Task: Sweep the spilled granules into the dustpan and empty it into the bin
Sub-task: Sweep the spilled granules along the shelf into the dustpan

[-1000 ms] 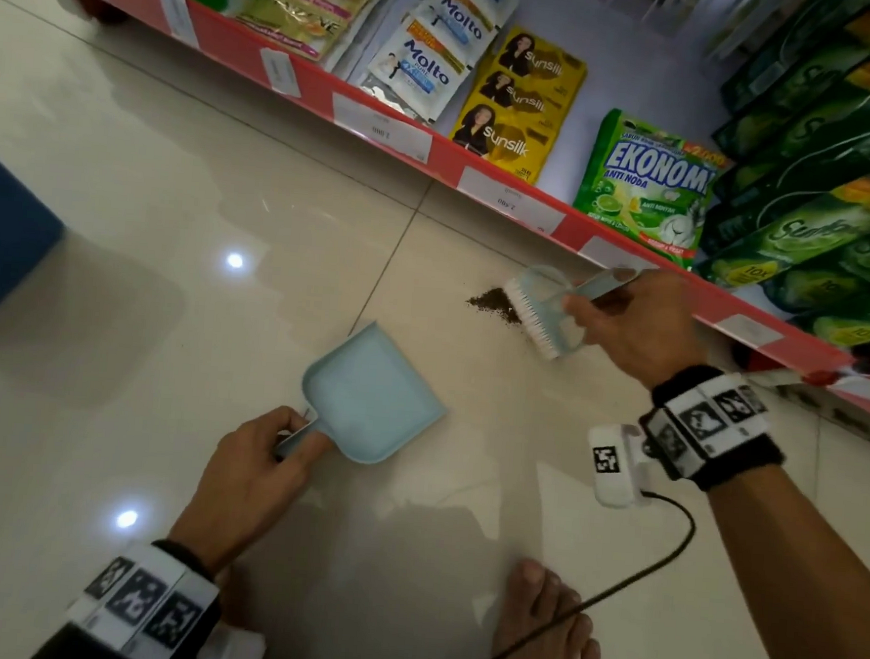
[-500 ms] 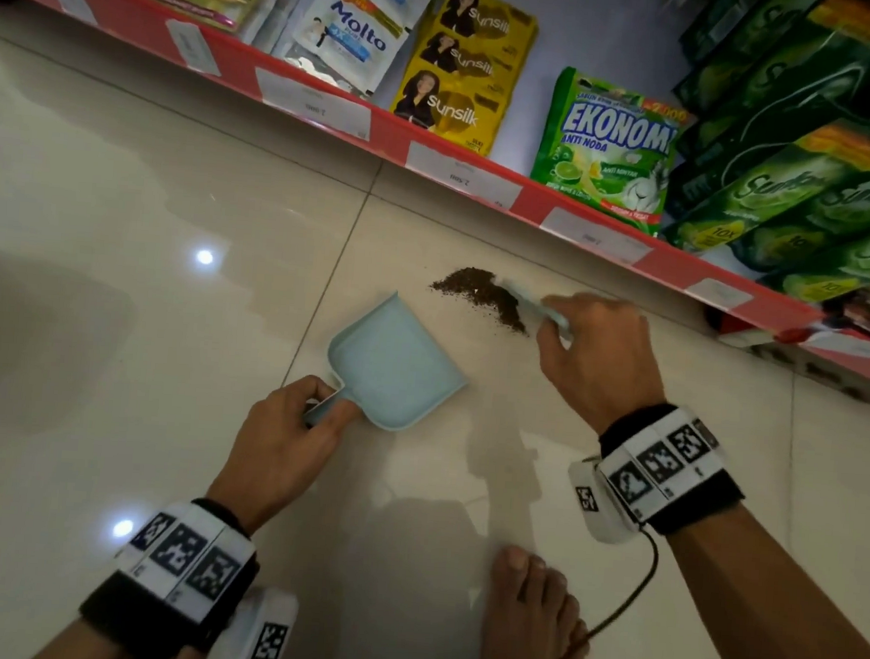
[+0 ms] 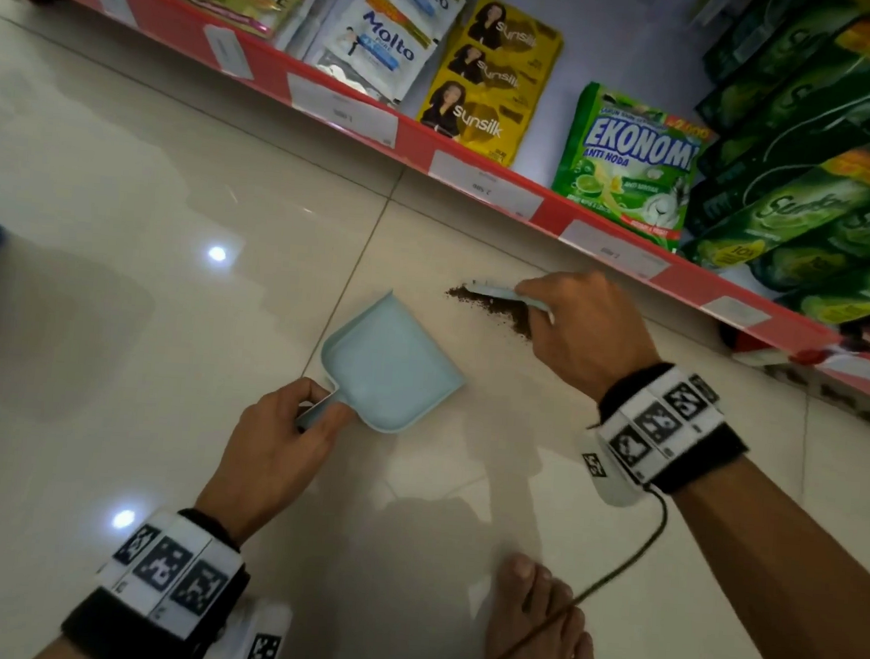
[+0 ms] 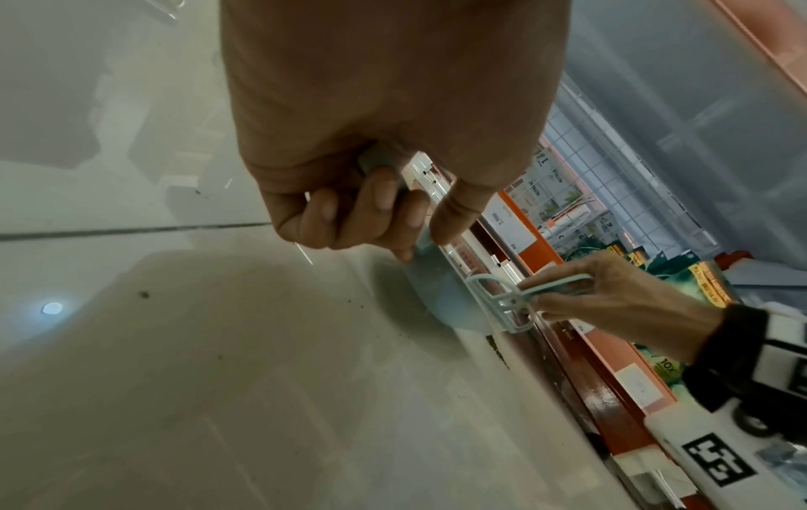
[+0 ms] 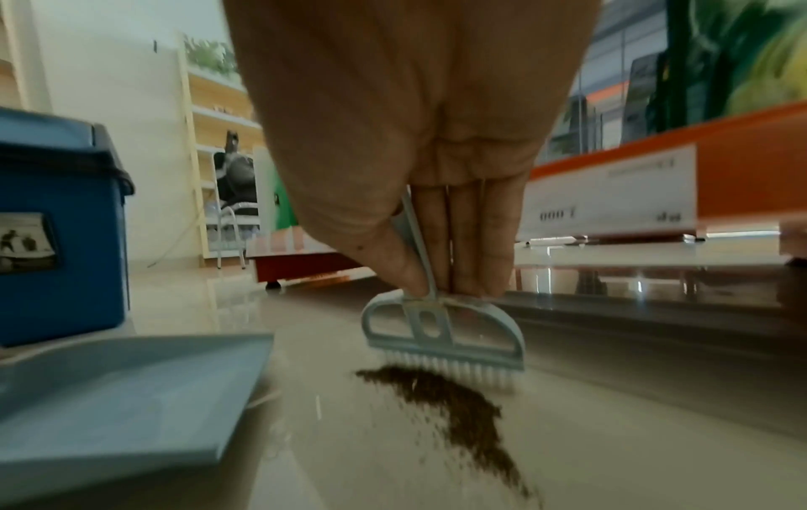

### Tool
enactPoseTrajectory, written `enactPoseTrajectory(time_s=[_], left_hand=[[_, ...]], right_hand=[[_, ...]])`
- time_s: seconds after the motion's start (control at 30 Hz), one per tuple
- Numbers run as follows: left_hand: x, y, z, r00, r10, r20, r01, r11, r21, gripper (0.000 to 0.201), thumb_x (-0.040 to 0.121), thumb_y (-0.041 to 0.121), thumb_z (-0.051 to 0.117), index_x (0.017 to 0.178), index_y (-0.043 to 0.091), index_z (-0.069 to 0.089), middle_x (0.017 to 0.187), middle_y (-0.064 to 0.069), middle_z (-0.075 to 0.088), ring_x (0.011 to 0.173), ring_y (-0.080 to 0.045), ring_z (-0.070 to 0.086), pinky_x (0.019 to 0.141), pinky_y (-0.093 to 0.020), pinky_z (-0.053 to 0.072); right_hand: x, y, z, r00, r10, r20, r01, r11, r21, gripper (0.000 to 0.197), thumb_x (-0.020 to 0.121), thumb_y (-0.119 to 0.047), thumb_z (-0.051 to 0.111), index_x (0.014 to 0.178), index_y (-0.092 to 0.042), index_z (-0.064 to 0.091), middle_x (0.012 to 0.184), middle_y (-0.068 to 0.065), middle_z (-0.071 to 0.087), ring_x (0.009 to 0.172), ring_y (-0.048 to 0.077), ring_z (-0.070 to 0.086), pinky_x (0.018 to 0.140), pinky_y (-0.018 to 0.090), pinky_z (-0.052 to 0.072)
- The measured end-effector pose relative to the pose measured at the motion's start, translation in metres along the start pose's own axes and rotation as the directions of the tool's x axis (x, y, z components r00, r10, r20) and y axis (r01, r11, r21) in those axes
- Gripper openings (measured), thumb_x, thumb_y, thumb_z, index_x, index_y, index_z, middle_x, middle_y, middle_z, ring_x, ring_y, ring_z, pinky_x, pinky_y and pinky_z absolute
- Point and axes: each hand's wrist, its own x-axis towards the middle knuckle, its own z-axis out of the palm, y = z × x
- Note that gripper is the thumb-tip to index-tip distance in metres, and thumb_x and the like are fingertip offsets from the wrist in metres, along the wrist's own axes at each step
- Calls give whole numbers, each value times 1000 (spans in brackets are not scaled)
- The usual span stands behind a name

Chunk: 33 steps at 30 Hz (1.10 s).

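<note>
Right hand pinches the brush by its thin handle, bristles down at the far edge of the granules, ready, I judge, to pull them back. Left hand grips the dustpan handle; the pan lies flat on the floor, its long axis and open mouth pointing toward the pile, just beside it.

We see the dustpan on the floor — granules just right, shelf behind.
</note>
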Motion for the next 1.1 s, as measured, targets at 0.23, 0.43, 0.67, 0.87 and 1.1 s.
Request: enactPoseTrajectory(time_s=[0.23,0.43,0.67,0.87,1.1], left_hand=[[3,4,2,999,-6,47,6,1000,-8,44,85,48,61,77,5,59,57,-2,53,52,-13,45,55,-32,37],[0,-3,0,1000,-5,27,4,1000,10,36,90,41,64,76,8,59,56,0,55,49,-8,46,54,-30,40],[-5,-11,-5,999,-29,27,30,999,-15,35,87,41,63,73,9,58,54,3,53,46,-3,42,53,-29,38],[-3,-1,3,998,-6,67,6,1000,-1,35,88,39,62,74,7,58,55,0,53,49,-10,44,53,-31,37],[-9,-1,1,997,-28,76,28,1000,5,40,86,47,62,74,9,58,48,7,50,42,-3,41,43,-16,33]], right_hand=[[52,-43,-15,974,-195,-113,194,981,-18,36,95,-5,46,123,-18,64,119,6,64,113,28,55,84,41,51],[83,-54,2,937,-348,30,349,926,-145,36,101,-19,40,129,-18,63,129,7,63,117,28,60,85,37,51],[18,25,-22,958,-271,95,275,961,-34,27,93,-9,55,112,-13,75,116,10,72,101,33,69,84,48,56],[58,-25,-37,938,-336,-78,337,941,-4,30,94,-9,48,110,-13,72,106,12,70,99,33,64,80,45,51],[111,-92,-17,880,-471,52,473,866,-161,33,102,-24,43,129,-19,61,119,8,55,112,27,55,74,29,36]])
